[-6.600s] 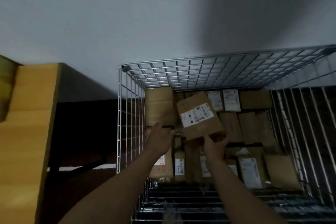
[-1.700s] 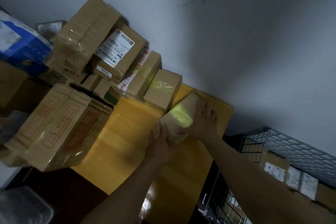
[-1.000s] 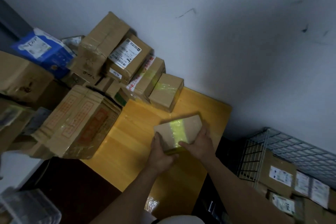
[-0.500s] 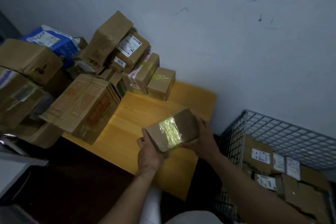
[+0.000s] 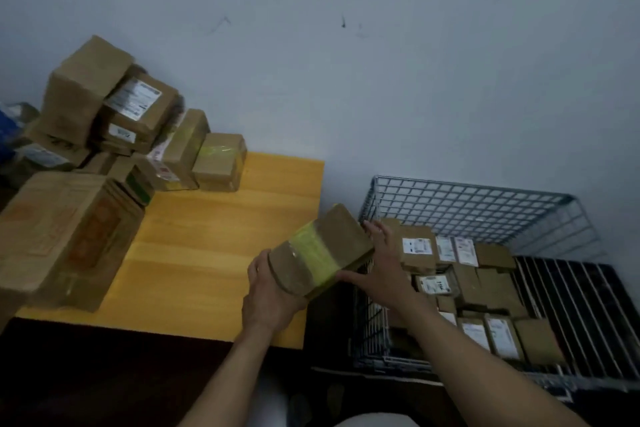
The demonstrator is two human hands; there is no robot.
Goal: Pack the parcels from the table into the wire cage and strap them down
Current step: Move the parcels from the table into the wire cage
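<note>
Holding one brown parcel [image 5: 341, 236] in the air between both hands, the person has it tilted over the gap where the right edge of the yellow wooden table [image 5: 225, 236] meets the left wall of the wire cage [image 5: 467, 191]. A band of yellow-green tape wraps its middle, and I see no label on it. The left hand [image 5: 273, 291] grips the near end from below, thumb up the side. The right hand [image 5: 381, 270] presses flat against the far end, fingers straight and spread, thumb along the lower edge.

Back on the table, five boxes can be counted outright:
- a tall plain box [image 5: 86, 87]
- a labelled box [image 5: 138, 104] with a white shipping sticker, print too blurred to read
- a long box [image 5: 181, 146] with red-and-white tape
- a small box [image 5: 220, 163] banded in the same yellow-green tape
- a big carton [image 5: 69, 239] with faded reddish printing I cannot make out

More are wedged under and behind them, too smeared to number.

Inside the cage, packed parcels [image 5: 495, 288] stand close together against its left side. I count about seven white labels [image 5: 417, 246] among them, none legible. Behind everything is one grey wall [image 5: 415, 80] with a few dark scuffs.
</note>
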